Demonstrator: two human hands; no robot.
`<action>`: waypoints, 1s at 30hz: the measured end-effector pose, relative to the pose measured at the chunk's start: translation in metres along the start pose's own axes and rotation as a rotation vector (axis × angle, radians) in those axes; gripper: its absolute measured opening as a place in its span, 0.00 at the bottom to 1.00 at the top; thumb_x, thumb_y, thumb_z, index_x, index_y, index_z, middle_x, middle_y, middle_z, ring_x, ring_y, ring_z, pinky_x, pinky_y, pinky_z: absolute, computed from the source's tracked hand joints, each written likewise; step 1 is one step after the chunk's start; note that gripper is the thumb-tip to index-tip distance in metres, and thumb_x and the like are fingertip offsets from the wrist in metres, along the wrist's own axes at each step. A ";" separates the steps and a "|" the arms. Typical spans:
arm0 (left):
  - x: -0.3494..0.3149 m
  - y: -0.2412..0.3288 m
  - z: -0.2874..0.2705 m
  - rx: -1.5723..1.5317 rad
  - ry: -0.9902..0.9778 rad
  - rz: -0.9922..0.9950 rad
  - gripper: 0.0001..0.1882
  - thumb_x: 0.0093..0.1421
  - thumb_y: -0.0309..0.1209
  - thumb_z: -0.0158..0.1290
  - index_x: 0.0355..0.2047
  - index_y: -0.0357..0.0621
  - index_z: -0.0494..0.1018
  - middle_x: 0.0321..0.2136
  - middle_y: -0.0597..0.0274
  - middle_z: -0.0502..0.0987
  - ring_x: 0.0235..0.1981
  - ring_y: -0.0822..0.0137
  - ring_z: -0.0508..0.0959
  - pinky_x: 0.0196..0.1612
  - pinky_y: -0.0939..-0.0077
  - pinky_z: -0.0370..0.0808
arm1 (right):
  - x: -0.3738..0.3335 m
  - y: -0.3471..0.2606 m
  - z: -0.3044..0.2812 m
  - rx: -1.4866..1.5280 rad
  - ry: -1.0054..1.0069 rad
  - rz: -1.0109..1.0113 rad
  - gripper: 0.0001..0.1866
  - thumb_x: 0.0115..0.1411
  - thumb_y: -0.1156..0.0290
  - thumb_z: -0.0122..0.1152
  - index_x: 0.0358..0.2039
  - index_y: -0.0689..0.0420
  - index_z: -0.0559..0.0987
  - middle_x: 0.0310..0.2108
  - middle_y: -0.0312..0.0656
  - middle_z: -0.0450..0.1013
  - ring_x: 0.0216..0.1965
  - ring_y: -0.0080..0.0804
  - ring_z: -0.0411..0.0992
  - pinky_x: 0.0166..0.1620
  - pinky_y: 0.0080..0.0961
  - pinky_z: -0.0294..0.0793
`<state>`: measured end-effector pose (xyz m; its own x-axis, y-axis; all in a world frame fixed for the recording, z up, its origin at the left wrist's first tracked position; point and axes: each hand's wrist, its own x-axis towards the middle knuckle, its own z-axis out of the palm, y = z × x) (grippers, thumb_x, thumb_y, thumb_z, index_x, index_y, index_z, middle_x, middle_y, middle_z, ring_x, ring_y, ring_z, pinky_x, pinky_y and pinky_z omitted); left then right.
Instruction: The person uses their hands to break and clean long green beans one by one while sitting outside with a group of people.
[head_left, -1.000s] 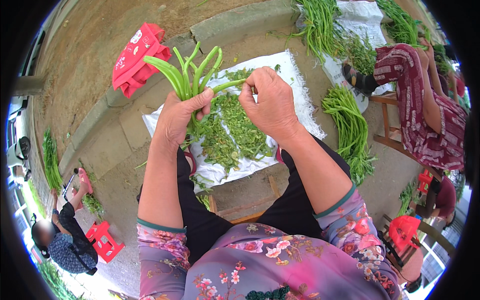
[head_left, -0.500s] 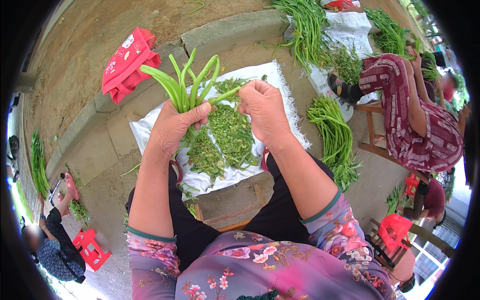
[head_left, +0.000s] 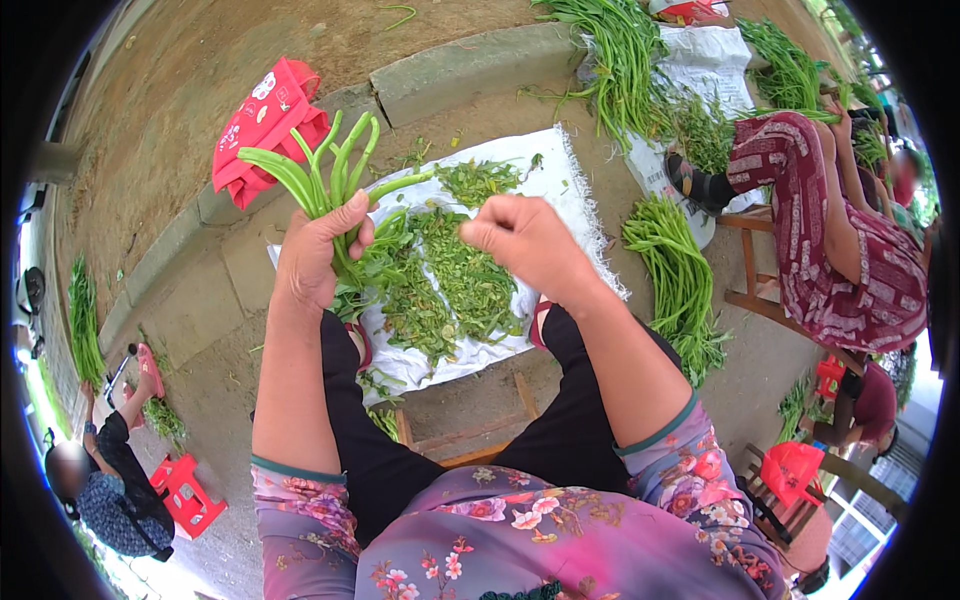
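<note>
The left hand (head_left: pixel 312 252) is closed around a small bunch of smooth, bright-green, thick leafy stalks (head_left: pixel 283 172), their bare ends fanning upward past the thumb and the leafy ends hanging below the fist. One stalk juts out rightward, its tip near but apart from the right hand (head_left: pixel 525 242), which is curled with thumb against fingers; whether a scrap sits inside, I cannot tell. The stalks look light and crisp, probably slick and apt to snap if bent hard, while the leaves seem soft and easily bruised; the gathered middle, where the left hand has them, looks the surest hold. The bunch is above a white woven plastic sheet (head_left: pixel 556 182) strewn with loose green leafy pieces (head_left: pixel 405 315). Farther out lie a pinkish-red fabric bag (head_left: pixel 250 135) and a long green stalk bundle (head_left: pixel 675 265).
</note>
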<state>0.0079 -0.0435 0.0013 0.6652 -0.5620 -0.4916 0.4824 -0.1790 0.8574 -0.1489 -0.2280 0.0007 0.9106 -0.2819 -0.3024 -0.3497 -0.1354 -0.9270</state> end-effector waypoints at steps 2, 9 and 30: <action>0.000 0.003 0.000 0.018 -0.008 -0.017 0.15 0.55 0.38 0.59 0.32 0.38 0.72 0.16 0.65 0.71 0.16 0.75 0.65 0.22 0.81 0.60 | -0.002 0.013 0.005 -0.493 0.141 -0.261 0.04 0.53 0.77 0.56 0.30 0.59 0.78 0.24 0.40 0.71 0.25 0.37 0.70 0.32 0.29 0.70; -0.003 0.006 0.004 0.083 -0.051 -0.053 0.14 0.55 0.36 0.58 0.31 0.36 0.72 0.16 0.65 0.70 0.15 0.76 0.65 0.20 0.83 0.60 | 0.001 0.006 0.003 -0.500 0.353 -0.431 0.12 0.49 0.80 0.58 0.36 0.58 0.79 0.32 0.44 0.74 0.29 0.43 0.72 0.33 0.31 0.73; -0.009 0.005 0.012 0.226 -0.168 -0.150 0.13 0.53 0.36 0.60 0.28 0.39 0.72 0.15 0.66 0.70 0.16 0.76 0.66 0.20 0.82 0.60 | 0.006 0.007 0.016 -0.755 0.368 -0.846 0.08 0.43 0.77 0.61 0.23 0.56 0.70 0.23 0.39 0.66 0.27 0.37 0.69 0.33 0.31 0.68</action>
<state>-0.0022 -0.0488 0.0117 0.4835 -0.6383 -0.5989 0.4162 -0.4343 0.7989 -0.1424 -0.2158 -0.0114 0.8399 -0.0729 0.5378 0.1775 -0.8996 -0.3991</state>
